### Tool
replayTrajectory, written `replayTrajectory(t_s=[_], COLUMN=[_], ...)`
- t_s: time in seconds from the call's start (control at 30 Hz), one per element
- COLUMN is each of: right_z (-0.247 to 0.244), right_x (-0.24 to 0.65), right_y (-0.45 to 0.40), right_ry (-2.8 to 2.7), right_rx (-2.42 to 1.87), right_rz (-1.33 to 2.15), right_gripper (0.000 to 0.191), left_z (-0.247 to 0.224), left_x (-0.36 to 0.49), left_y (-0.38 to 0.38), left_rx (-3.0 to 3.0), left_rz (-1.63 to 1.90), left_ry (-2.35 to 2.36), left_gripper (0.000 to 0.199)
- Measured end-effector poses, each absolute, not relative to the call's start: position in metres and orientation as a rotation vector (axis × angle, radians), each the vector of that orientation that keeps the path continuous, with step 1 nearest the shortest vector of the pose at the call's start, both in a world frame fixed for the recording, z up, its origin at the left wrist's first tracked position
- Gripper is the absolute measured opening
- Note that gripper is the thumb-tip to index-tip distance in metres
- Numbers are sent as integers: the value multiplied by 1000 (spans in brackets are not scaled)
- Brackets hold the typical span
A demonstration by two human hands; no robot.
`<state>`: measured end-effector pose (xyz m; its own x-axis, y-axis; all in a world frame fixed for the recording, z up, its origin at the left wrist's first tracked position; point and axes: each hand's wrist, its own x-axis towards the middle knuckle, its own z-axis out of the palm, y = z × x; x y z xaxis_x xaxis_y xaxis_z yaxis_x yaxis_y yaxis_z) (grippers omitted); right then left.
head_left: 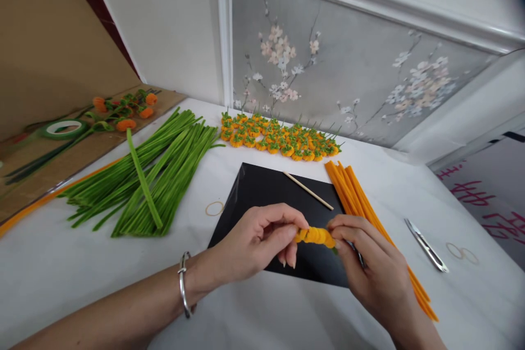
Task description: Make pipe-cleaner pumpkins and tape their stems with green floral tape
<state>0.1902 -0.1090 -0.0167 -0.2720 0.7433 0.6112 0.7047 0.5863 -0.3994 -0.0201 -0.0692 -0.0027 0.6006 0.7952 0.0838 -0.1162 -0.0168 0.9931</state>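
An orange coiled chenille piece (316,236) is stretched between my two hands above a black board (303,268). My left hand (262,238), with a silver bangle at the wrist, pinches its left end between thumb and fingertips. At the right end, the thumb and fingers of my right hand (365,257) close on the piece. A bit of green shows under that end. Something dark and shiny, partly hidden, sits within my right hand. A thin wooden stick (308,190) lies on the board's upper part. Orange chenille stems (361,197) lie beside the board, partly behind my right hand.
Green chenille stems (164,175) are piled at the left. Rows of small orange pumpkin shapes (283,136) line the back. Snips (426,244) and rubber bands (462,252) lie right. Green tape (63,128) and an orange-topped sprig (126,124) rest on cardboard (164,101).
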Motion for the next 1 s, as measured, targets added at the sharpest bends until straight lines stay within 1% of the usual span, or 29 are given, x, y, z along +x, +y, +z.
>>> replayTrajectory(t_s=[0.2,0.37,0.57,0.73,1.0], right_z=[-16,-15,-15,-16,-15], right_x=[190,189,190,190,190], right_y=[-109,-110,-110,-110,-110], right_ry=[-2017,-2037,-2019,-2015,-2042], right_rx=[-1144,-1123,-1126,-1153,-1115], right_rz=[34,27,15,8,32], right_gripper=[15,16,15,15,17], left_z=[-4,-7,-13,-14,-9], left_x=[-18,-17,-21,-22,-22], left_y=[-69,-66,-65,-67,-67], left_rx=[1361,1375,1652,1678,1780], left_rz=[834,888,843,863,781], left_ry=[604,620,636,589,696], left_gripper=[13,5,18,19,10])
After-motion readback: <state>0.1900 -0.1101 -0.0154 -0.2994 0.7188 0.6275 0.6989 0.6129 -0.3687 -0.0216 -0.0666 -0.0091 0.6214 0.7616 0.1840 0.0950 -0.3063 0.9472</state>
